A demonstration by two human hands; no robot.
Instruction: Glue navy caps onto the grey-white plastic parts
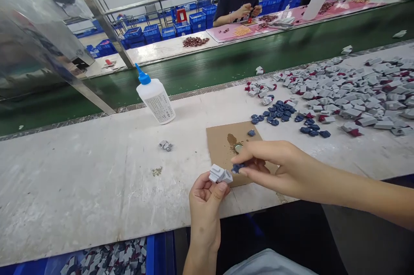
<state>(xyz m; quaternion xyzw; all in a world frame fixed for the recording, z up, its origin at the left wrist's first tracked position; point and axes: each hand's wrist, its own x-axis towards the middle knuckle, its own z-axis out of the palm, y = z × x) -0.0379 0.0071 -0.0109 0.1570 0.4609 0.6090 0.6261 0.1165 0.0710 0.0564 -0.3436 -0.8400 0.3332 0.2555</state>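
Above smooth brown cardboard [217, 143], right fingers [260, 151] pinching a knobbly dark-blue piece [237, 168], just beside, left fingers [221, 187] pinching a blocky grey piece [218, 173]

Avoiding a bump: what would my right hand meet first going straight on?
Probably the grey piece in your left hand, met by the blue piece your right hand holds; depth is unclear.

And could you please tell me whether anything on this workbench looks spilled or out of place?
Yes: a dark, wet-looking stain marks the cardboard, as if something dripped there. One grey piece lies alone near the white bottle, well apart from the grey pile.
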